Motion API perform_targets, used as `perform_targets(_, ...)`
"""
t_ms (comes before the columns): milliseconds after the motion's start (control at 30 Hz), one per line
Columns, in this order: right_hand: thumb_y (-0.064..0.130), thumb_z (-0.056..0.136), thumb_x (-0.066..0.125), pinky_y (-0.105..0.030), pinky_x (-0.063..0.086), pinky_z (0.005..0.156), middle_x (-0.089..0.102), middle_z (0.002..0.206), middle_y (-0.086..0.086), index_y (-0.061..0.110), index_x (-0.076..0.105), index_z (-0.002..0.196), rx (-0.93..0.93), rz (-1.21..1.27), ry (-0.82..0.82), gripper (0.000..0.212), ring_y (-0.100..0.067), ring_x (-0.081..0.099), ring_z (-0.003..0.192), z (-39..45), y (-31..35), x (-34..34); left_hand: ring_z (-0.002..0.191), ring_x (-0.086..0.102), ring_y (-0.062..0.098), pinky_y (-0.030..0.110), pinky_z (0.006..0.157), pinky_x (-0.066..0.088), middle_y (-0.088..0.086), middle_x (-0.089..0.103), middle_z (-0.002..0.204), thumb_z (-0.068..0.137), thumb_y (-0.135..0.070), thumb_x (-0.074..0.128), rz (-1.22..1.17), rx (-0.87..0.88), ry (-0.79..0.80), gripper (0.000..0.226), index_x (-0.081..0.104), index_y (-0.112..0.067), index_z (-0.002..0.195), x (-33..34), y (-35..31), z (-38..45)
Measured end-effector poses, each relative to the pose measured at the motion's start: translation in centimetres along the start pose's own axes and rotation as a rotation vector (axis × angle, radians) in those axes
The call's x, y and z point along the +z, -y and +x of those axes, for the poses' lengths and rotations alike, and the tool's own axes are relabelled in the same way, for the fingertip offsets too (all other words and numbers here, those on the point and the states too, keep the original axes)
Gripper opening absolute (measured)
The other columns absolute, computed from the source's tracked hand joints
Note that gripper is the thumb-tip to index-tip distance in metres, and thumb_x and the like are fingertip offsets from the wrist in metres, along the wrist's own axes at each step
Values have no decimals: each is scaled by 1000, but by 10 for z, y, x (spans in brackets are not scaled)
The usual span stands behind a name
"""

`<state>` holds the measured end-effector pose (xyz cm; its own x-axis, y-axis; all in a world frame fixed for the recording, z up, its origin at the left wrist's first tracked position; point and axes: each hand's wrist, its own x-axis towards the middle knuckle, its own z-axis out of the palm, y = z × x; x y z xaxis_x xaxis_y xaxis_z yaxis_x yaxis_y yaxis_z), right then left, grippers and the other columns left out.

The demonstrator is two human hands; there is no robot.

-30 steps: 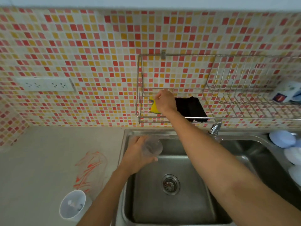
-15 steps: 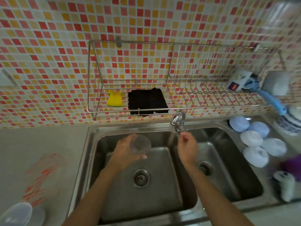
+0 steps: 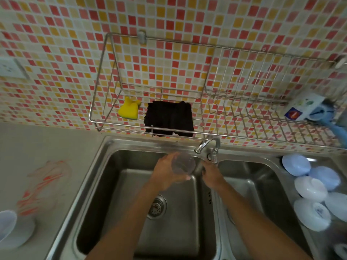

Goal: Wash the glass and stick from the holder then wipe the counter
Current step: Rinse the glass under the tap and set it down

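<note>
Two bare hands meet over the left basin of a double stainless-steel sink [image 3: 105, 177], its brushed metal dull and streaked. The left hand [image 3: 165, 175] is curled around a clear, smooth glass [image 3: 183, 164], fingers wrapped behind it and thumb along the near side, with the round mouth tipped toward the far wall. It sits just below and to the left of the curved chrome tap [image 3: 206, 146]. The right hand [image 3: 212, 175] reaches up to the base of that tap by the divider between the basins; its fingers are bent inward, but blur hides whether they actually grip the handle.

Above the sink, a wire rack [image 3: 97, 102] of thin shiny rods hangs on the wall of small red, orange and cream mosaic tiles. On its left shelf lie a soft yellow sponge [image 3: 129, 110] and, just to its right, a limp black cloth [image 3: 170, 117] whose edge droops through the bars. A printed white mug [image 3: 302, 106] lies on its side at the rack's right end.

On the pale matte counter [image 3: 56, 143] to the left is a smeared patch of orange-red scribbles [image 3: 43, 186], and at the near left edge stands a translucent white cup-shaped holder [image 3: 11, 228]; what is in it I cannot tell. Several rounded white bowls [image 3: 309, 186] rest upside down on the right drainboard.
</note>
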<state>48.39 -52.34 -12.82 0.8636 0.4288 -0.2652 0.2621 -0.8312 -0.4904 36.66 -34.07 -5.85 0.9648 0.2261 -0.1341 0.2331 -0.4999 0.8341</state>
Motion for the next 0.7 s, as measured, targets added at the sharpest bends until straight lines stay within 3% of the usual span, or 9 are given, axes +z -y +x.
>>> perform_targets(100, 2, 80, 50, -40, 38, 108, 40, 146, -9, 17, 39, 142, -30, -56, 55, 65, -31, 43, 131, 25, -30, 22, 120, 50, 12, 31, 104, 43, -7, 52, 132, 57, -40, 89, 20, -5, 15, 97, 43, -23, 140, 7, -7, 4)
perform_targets(233, 8, 83, 58, -40, 35, 110, 38, 150, -5, 20, 34, 147, -104, -185, 16, 69, -28, 37, 136, 20, -27, 6, 115, 55, 12, 32, 99, 48, -10, 56, 125, 56, -39, 90, 38, 12, 85, 87, 49, -28, 132, 17, -16, 4)
perform_targets(400, -1, 83, 58, -41, 26, 116, 28, 155, 1, 27, 29, 149, -123, -205, 57, 77, -26, 22, 143, 21, -34, 1, 104, 60, 8, 28, 91, 51, -12, 62, 115, 52, -44, 89, -56, -19, -80, 86, 51, -29, 129, 17, -14, 9)
perform_targets(533, -4, 82, 55, -37, 24, 116, 31, 151, 0, 24, 35, 146, -136, -168, 62, 73, -26, 23, 142, 26, -38, 6, 92, 57, -2, 9, 77, 42, -23, 57, 100, 60, -34, 88, 53, 19, 91, 72, 55, -31, 124, 17, -24, 6)
perform_targets(633, -7, 81, 53, -39, 25, 116, 28, 152, -2, 22, 33, 147, -133, -124, 71, 75, -25, 23, 142, 26, -36, 4, 99, 55, 0, 11, 80, 40, -21, 55, 106, 58, -35, 89, 9, -21, 15, 77, 54, -31, 126, 19, -22, 6)
perform_targets(700, -9, 83, 52, -36, 20, 118, 26, 154, -4, 18, 33, 148, -138, -125, 85, 73, -26, 19, 143, 25, -36, 1, 95, 57, 1, 9, 74, 40, -21, 58, 103, 58, -35, 89, 30, -35, 53, 71, 56, -31, 121, 21, -22, 5)
